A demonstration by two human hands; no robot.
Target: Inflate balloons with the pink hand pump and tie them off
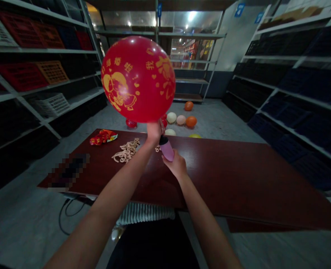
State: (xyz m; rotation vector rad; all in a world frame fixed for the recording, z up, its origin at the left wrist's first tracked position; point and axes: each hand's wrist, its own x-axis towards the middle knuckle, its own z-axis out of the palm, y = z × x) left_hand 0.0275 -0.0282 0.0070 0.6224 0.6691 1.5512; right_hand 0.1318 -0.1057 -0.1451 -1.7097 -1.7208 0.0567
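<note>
A large inflated red balloon (138,80) with yellow print rises over the table's far edge. My left hand (154,131) is closed at its underside, around the neck, which the fingers hide. Just below and to the right, my right hand (177,163) grips a pink tool with a black top (167,149), tilted up toward the balloon's neck. On the dark red table (224,168), a pile of beige curled strips (126,150) lies left of my hands, with a few more beside the tool. Farther left is a crumpled red and orange packet (103,137).
A blurred-out dark object (70,171) lies at the table's left end. Several balloons, one of them orange (191,121), rest on the floor beyond the table. Shelves with crates (53,104) stand on both sides, and a metal rack (193,80) stands at the back.
</note>
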